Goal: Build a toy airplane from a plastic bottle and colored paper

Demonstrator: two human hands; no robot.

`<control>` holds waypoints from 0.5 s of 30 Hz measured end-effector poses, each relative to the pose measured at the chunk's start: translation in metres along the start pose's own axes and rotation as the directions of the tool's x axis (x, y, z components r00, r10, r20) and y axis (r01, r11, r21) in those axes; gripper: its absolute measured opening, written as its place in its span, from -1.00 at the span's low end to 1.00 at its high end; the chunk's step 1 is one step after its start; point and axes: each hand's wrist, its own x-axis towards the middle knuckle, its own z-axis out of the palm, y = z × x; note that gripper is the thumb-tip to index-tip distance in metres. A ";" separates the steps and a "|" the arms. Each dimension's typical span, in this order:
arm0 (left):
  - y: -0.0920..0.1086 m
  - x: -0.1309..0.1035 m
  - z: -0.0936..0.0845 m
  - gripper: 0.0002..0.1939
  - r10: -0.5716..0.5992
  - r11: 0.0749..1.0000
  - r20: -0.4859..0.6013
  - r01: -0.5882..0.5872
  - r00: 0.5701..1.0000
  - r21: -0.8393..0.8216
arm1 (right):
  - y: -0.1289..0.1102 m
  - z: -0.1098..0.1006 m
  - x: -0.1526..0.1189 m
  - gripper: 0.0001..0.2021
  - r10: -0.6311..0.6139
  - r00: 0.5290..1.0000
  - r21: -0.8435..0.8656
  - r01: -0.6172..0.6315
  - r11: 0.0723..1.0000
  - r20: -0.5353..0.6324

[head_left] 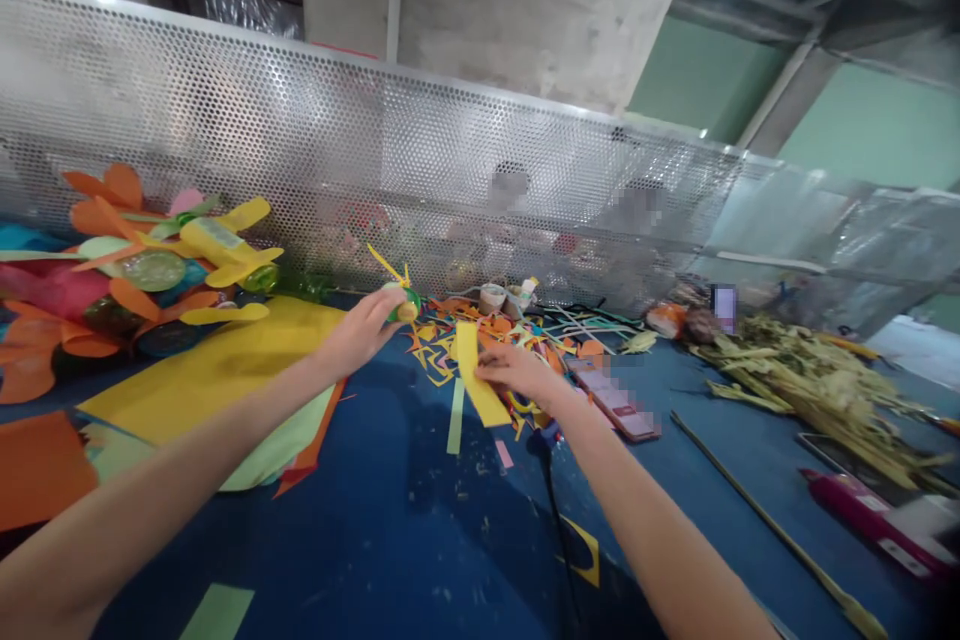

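My left hand [365, 328] is closed round a small round green and yellow object [407, 306], with thin yellow strips sticking up beside it. Between the fingers and thumb of my right hand [517, 370] is a yellow paper strip [474, 378], held upright above the blue table [352, 530]. Just below that strip lies a pale green paper strip [455, 417]. Orange and yellow paper scraps [431, 332] are heaped behind and between my hands.
Paper-petalled bottles [217, 245] and yellow sheets [217, 370] fill the left. A pink phone [615, 400], a thin stick [772, 520], dried husks [817, 390] and a magenta bottle [870, 515] lie right. A perforated metal screen [420, 150] stands behind.
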 end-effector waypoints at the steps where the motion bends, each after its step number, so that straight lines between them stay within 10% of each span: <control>1: -0.004 -0.007 0.005 -0.69 0.018 0.999 0.043 -0.019 0.999 0.033 | 0.007 0.009 -0.001 -0.80 0.019 0.999 -0.040 -0.018 0.999 0.035; 8: -0.014 -0.042 0.017 -0.75 0.129 0.967 0.355 -0.196 0.926 0.162 | 0.026 0.048 -0.026 -0.83 -0.033 0.998 -0.260 0.045 0.965 0.050; 15: -0.006 -0.053 0.015 -0.62 0.172 0.942 0.514 -0.294 0.840 0.164 | 0.009 0.030 -0.036 -0.85 -0.228 0.970 -0.661 0.116 0.741 -0.086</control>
